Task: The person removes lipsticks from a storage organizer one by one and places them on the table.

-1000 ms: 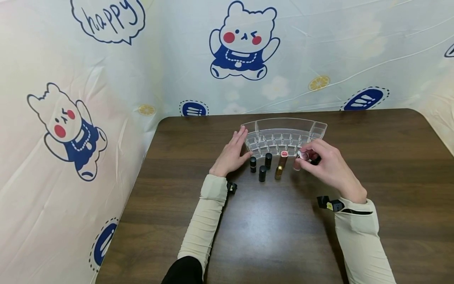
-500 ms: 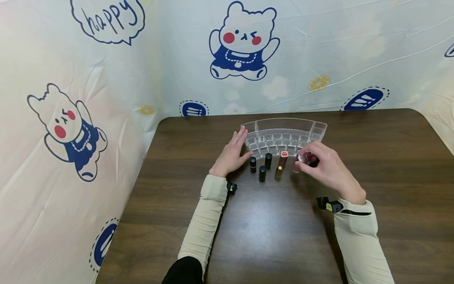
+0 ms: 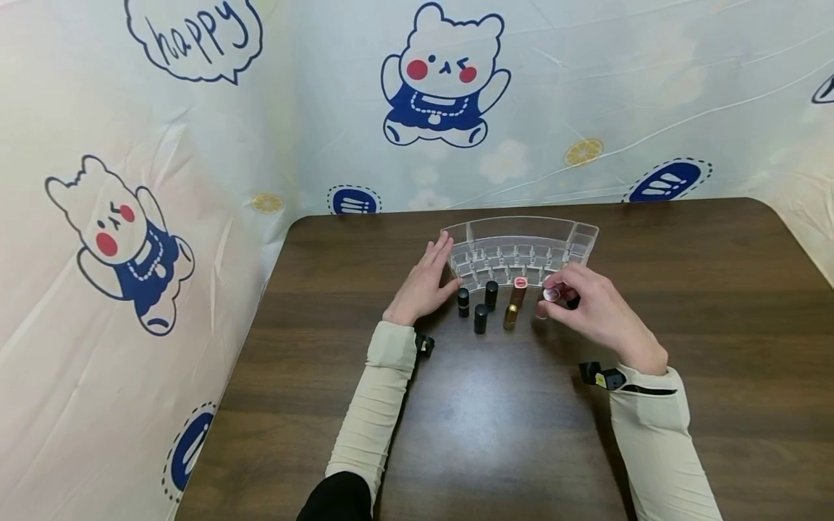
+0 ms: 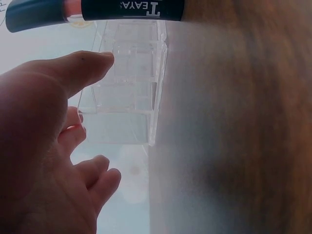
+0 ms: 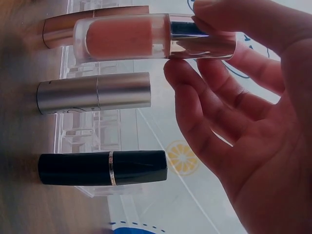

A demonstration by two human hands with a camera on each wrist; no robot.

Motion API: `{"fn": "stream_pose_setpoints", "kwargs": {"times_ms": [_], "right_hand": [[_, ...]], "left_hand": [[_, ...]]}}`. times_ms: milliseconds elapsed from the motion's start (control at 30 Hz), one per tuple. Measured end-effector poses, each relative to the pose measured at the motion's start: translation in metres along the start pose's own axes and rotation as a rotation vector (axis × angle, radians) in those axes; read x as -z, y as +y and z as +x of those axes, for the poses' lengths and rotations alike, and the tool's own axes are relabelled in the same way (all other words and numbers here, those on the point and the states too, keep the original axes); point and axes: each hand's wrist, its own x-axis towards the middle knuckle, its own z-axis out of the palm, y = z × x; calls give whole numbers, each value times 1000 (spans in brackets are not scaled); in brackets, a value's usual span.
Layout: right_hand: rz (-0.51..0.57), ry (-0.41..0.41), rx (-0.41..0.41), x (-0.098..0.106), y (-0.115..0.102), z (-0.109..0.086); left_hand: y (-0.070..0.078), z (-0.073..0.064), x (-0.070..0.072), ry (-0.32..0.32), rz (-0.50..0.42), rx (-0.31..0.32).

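My right hand (image 3: 599, 315) pinches a tube of pink lip gloss (image 5: 122, 38) by its shiny metallic cap (image 5: 202, 40), thumb on one side and fingers on the other. The gloss is upright, just in front of a clear tiered lipstick organizer (image 3: 521, 228). Beside it in the right wrist view stand a silver lipstick tube (image 5: 92, 92) and a black lipstick tube (image 5: 102, 167). With extended fingers, my left hand (image 3: 420, 289) rests against the organizer's left end. Its thumb (image 4: 87, 70) lies by the front. The organizer's slots hold no visible tubes.
Several lipsticks stand before the organizer: black tubes (image 3: 480, 318), a gold one (image 3: 511, 317) and a reddish-brown one (image 3: 518, 293). A dark lettered tube (image 4: 134, 9) shows in the left wrist view. A printed curtain (image 3: 313, 130) hangs behind the brown table (image 3: 482, 434).
My right hand has shifted slightly left and toward me with the lip gloss. The left hand keeps its place at the organizer. The head view has drifted a little.
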Motion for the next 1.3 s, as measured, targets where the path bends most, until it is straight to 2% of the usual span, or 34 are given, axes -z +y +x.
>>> {"fn": "stream_pose_setpoints", "kwargs": {"times_ms": [667,1300], "right_hand": [[-29,-155,-116,-1,-2,2],[-24,-212,-157,-3,-2,2]], "left_hand": [[-2,1,-1,9,6,3],[0,1,-1,6,1,5]]}}
